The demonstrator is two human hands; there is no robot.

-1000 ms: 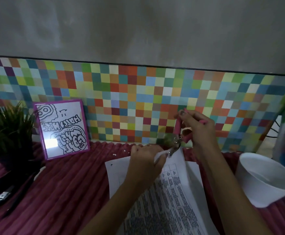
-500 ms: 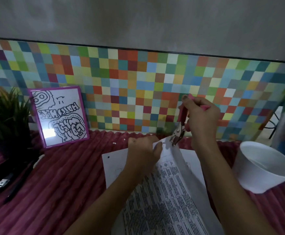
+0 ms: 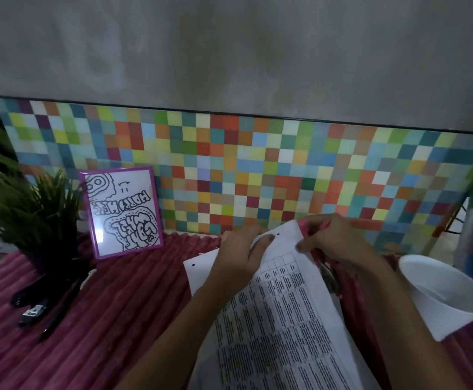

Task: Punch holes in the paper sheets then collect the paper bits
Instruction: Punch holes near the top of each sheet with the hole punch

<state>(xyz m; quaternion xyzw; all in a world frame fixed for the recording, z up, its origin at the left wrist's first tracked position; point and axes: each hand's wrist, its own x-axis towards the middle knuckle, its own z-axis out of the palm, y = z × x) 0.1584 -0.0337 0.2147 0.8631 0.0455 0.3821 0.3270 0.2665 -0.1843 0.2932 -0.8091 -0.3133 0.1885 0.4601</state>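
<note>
Since half a second ago: right hand (image 3: 336,243) dropped from the top edge to the top sheet's (image 3: 283,305) right corner. Punch (image 3: 314,229) is no longer biting paper. The sheet is tipped up higher, with a fresh hole near its top edge.

Left to right:
- Plant (image 3: 32,218) at far left, black pens/tools (image 3: 32,309) lying in front of it on the cloth (image 3: 117,319). Not involved.
- Frame (image 3: 122,212) leaning on the tile wall.
- Lower sheet (image 3: 201,271) flat on the cloth, one hole at its left corner.
- Left hand (image 3: 238,257) pinches the top sheet's upper edge: thumb flat on the printed face just beside the new hole, fingers curled behind.
- Top sheet is raised off the lower one at the far end. Its near end runs out of view.
- Right hand is wrapped round the punch, only pink handle showing. Thumb tip touches the sheet's right edge. Can't see how the jaws stand.
- Bowl (image 3: 440,299) on the right, tilted, near the right forearm. Likely where the bits go.

Handling, my read: paper is light and floppy, creases easily, and tears at the holes if tugged. Hold it at the margin close to the punch point, as the left hand does, so the edge stays taut. The bits would be tiny and light and would catch in the ribbed cloth. I can't reliably pick any out from here.
</note>
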